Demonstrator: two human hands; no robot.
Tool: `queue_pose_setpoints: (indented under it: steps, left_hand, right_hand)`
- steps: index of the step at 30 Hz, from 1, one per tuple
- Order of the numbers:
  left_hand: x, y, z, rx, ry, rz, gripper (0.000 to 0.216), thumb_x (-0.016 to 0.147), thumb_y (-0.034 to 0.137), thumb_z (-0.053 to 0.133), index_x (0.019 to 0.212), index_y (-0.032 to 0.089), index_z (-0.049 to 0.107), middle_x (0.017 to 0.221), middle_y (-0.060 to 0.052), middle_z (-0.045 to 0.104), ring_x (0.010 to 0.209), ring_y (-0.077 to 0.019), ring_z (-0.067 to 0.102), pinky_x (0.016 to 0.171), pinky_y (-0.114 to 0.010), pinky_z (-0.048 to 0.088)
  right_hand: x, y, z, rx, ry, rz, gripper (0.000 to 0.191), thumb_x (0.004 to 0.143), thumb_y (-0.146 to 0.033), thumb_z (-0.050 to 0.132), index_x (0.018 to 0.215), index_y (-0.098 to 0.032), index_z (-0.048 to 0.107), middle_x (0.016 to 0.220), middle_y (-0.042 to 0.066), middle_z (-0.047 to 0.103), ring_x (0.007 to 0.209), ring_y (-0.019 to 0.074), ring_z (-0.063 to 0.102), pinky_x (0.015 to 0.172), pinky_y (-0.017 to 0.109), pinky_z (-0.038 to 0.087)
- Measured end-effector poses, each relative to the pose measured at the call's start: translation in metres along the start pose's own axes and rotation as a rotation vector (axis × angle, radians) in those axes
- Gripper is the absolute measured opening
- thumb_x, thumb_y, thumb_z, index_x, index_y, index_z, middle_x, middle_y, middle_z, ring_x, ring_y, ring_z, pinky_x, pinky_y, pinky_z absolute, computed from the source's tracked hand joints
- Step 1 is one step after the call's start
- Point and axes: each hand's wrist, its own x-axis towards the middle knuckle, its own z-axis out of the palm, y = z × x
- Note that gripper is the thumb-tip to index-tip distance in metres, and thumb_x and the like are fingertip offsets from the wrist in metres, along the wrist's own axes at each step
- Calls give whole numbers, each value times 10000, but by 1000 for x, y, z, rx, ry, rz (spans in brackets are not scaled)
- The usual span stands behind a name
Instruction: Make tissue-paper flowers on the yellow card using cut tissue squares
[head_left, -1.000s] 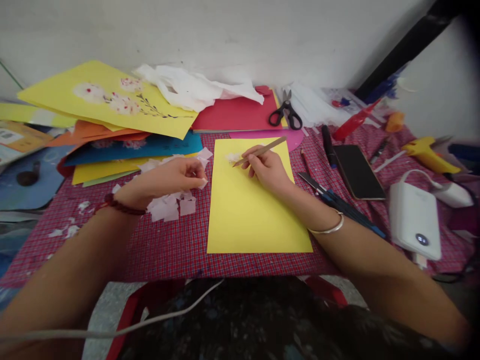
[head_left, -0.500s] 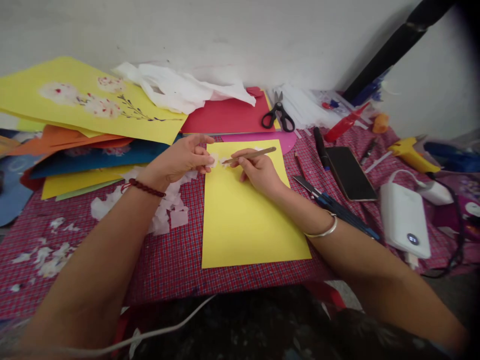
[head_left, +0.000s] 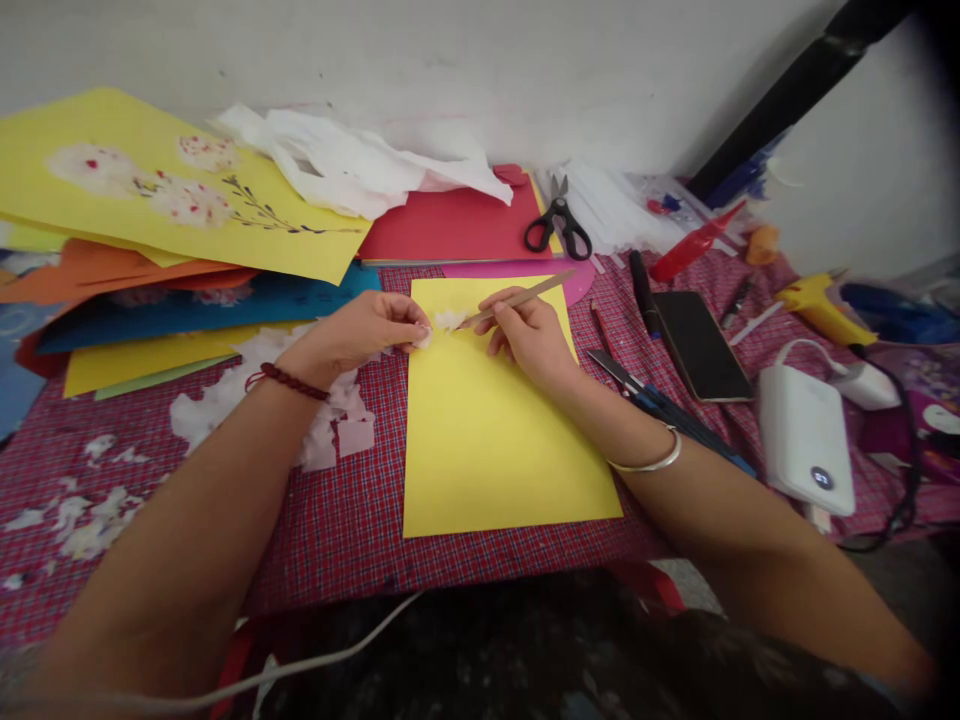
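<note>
A yellow sheet of paper [head_left: 487, 430] lies flat on the table before me. My left hand [head_left: 375, 325] is at its upper left edge, thumb and fingers pinched on a small piece of pale tissue paper [head_left: 424, 338]. In my right hand [head_left: 529, 335], above the upper part of the sheet, is a thin brown pencil [head_left: 529, 293], slanted with its tip down to the left. A small white tissue tuft [head_left: 448, 320] sits on the sheet by the tip. Under my left forearm lie several torn tissue squares [head_left: 355, 436].
Decorated yellow paper [head_left: 277, 225] tops a stack of coloured sheets at left. Black-handled scissors [head_left: 557, 222] lie at the back. On the right are a box cutter [head_left: 660, 405], a phone [head_left: 701, 345], a white power bank [head_left: 806, 440] and a yellow glue gun [head_left: 825, 310]. Paper scraps [head_left: 97, 520] lie at left.
My left hand has come slightly down, its fingers now closer together on the tissue piece. My right hand has drawn a little to the right with the pencil, showing more of the white tuft.
</note>
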Motion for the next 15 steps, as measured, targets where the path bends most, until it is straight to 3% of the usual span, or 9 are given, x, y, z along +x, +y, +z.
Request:
queue_pose_setpoints:
  steps: [15]
  left_hand:
    - [1, -3, 2, 5, 56, -25, 87, 699, 184, 751, 780, 164, 729, 636, 0, 631, 570, -83, 506, 550, -235, 375]
  right_hand:
    - [5, 5, 4, -95, -55, -16, 133, 976, -258, 514, 969, -160, 604, 808, 24, 702, 462, 64, 551, 451, 210, 453]
